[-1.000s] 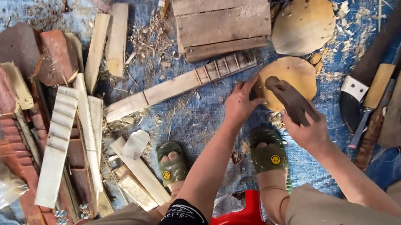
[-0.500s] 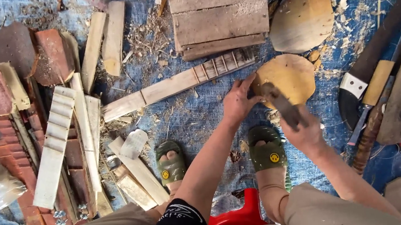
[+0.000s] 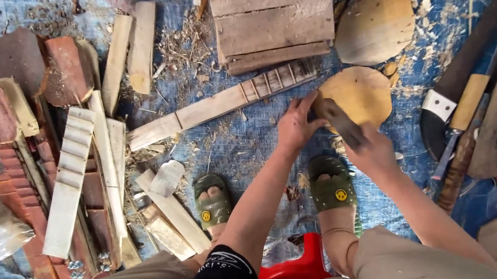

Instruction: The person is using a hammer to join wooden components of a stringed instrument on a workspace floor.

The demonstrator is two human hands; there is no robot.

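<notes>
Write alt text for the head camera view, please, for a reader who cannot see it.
A seated person's left hand and right hand hold a dark wooden piece over a round wooden disc on a blue tarp strewn with wood pieces.

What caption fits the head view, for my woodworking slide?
Seated above a blue tarp, left hand steadies a round wooden disc while right hand presses a dark tool against it.

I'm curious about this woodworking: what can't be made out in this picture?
- Dark tool: its lower end is hidden inside the right hand.
- Round wooden piece: its near edge is covered by the tool and left hand.
- Red stool: mostly hidden by the legs.
</notes>
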